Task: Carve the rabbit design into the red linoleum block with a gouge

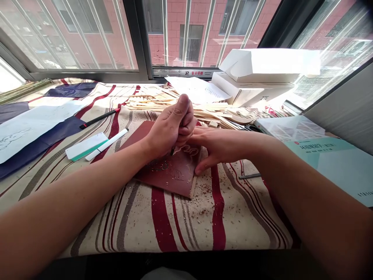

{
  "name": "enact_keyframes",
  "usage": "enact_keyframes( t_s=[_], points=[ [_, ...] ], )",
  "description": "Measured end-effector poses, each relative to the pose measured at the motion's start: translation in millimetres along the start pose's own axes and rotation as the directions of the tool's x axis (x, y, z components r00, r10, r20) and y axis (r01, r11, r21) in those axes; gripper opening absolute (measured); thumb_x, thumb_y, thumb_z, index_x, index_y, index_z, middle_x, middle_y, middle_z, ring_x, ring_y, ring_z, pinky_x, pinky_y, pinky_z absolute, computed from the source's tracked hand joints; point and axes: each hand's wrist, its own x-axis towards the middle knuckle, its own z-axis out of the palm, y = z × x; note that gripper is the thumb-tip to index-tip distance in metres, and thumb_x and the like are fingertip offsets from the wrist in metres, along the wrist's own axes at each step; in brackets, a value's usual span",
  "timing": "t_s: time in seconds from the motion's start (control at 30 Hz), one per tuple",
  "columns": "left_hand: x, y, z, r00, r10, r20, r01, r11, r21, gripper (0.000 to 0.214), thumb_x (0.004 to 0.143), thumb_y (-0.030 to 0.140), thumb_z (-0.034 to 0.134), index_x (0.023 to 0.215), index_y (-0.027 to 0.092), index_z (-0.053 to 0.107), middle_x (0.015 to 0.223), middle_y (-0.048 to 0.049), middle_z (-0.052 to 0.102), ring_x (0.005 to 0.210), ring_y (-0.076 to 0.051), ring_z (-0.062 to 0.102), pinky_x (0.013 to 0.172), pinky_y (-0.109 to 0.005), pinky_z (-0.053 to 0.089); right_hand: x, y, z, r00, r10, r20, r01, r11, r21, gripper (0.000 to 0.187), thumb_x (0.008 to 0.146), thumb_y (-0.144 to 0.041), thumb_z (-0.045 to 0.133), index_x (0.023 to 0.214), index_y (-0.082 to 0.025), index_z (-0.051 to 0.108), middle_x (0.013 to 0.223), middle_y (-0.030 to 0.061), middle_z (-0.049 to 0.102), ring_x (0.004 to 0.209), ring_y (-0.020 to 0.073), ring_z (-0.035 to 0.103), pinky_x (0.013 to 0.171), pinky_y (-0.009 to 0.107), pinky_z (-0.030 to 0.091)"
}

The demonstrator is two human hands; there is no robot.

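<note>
A reddish-brown board (163, 182) lies at an angle on the striped cloth, with carved lines and a curling raised edge in its surface. Over it, my left hand (178, 122) is closed in a fist, thumb uppermost, around a carving tool (172, 151); only its thin dark lower end shows, pointing down at the board. My right hand (217, 146) lies across the board's right side with fingers stretched towards the left fist. Its thumb rests at the board's right edge, and its fingertips are partly hidden by the fist. Small shavings are scattered on the board and cloth.
Thin wooden strips (151, 99) are heaped behind the hands, near white boxes (259, 87). A teal book (335, 155) lies right. At left are a ruler (87, 146), a white pen (107, 144), a black-and-red pen (100, 118) and a drawing sheet (29, 128).
</note>
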Motion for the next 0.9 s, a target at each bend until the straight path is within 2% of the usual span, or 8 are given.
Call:
enact_keyframes(
  t_s=[0.27,0.43,0.53,0.6,0.63,0.7,0.8,0.9],
  points=[
    [7,0,0.1,0.993,-0.117,-0.004,0.117,0.993,0.001,0.065,0.1,0.075,0.054,0.064,0.023,0.037,0.049,0.0089,0.03,0.037,-0.004,0.02,0.037,-0.019,0.016,-4,4,3,1.0,0.016,-0.017,-0.016,1.0,0.019,0.085,0.081,-0.05,0.09,0.156,-0.024,0.06,0.155,0.0148,0.057,0.143,0.0386,0.054,0.122,0.053,0.047],
    [3,-10,2.1,0.986,0.046,-0.161,-0.045,0.999,0.01,0.061,0.099,0.07,0.062,0.065,0.025,0.039,0.049,0.008,0.03,0.038,-0.006,0.022,0.037,-0.025,0.018,-3,0,3,1.0,0.015,-0.001,-0.015,0.999,0.03,0.087,0.081,-0.044,0.089,0.159,-0.02,0.057,0.163,0.0174,0.05,0.15,0.0399,0.05,0.127,0.053,0.043],
    [-4,-15,7.0,0.922,0.199,-0.331,-0.171,0.979,0.112,0.058,0.104,0.064,0.059,0.065,0.025,0.04,0.052,0.0057,0.034,0.043,-0.009,0.03,0.042,-0.027,0.026,-3,-3,0,0.998,0.054,0.031,-0.055,0.998,0.029,0.087,0.082,-0.043,0.089,0.158,-0.015,0.057,0.167,0.0207,0.046,0.154,0.0422,0.046,0.129,0.056,0.039],
    [-8,-15,8.9,0.878,0.278,-0.39,-0.219,0.957,0.19,0.057,0.106,0.06,0.058,0.065,0.024,0.041,0.054,0.0046,0.037,0.047,-0.01,0.035,0.046,-0.027,0.03,-3,-4,-1,0.998,0.052,0.038,-0.052,0.998,0.02,0.088,0.084,-0.043,0.087,0.161,-0.017,0.055,0.171,0.0199,0.043,0.158,0.0417,0.042,0.131,0.056,0.037],
    [-8,-15,8.6,0.875,0.286,-0.391,-0.222,0.954,0.202,0.056,0.106,0.059,0.058,0.065,0.024,0.042,0.054,0.0045,0.038,0.047,-0.01,0.036,0.046,-0.027,0.03,-3,-4,-1,0.998,0.048,0.038,-0.049,0.999,0.012,0.088,0.084,-0.044,0.087,0.162,-0.018,0.053,0.172,0.0189,0.042,0.159,0.0411,0.041,0.131,0.055,0.036],
    [-6,-13,4.7,0.913,0.215,-0.348,-0.172,0.974,0.149,0.056,0.106,0.06,0.058,0.066,0.024,0.041,0.053,0.0055,0.036,0.043,-0.008,0.031,0.042,-0.027,0.026,-3,-4,-1,0.998,0.058,0.041,-0.057,0.998,-0.007,0.09,0.084,-0.045,0.087,0.163,-0.019,0.052,0.173,0.0181,0.041,0.16,0.041,0.039,0.131,0.055,0.037],
    [2,-10,-6.3,0.974,0.014,-0.225,-0.016,1.0,-0.006,0.06,0.103,0.069,0.057,0.067,0.025,0.036,0.049,0.0085,0.028,0.038,-0.006,0.018,0.037,-0.025,0.016,-2,-6,-1,0.994,0.092,0.058,-0.089,0.995,-0.037,0.095,0.084,-0.048,0.087,0.165,-0.017,0.048,0.174,0.019,0.039,0.159,0.0421,0.041,0.129,0.057,0.039],
    [10,-7,-14.7,0.984,-0.099,-0.147,0.09,0.994,-0.068,0.063,0.1,0.073,0.058,0.067,0.025,0.035,0.047,0.0103,0.024,0.037,-0.005,0.012,0.035,-0.023,0.012,-1,-8,-1,0.991,0.107,0.077,-0.103,0.993,-0.053,0.096,0.085,-0.047,0.087,0.166,-0.016,0.047,0.176,0.0188,0.035,0.159,0.0422,0.041,0.13,0.056,0.038]
  ],
)
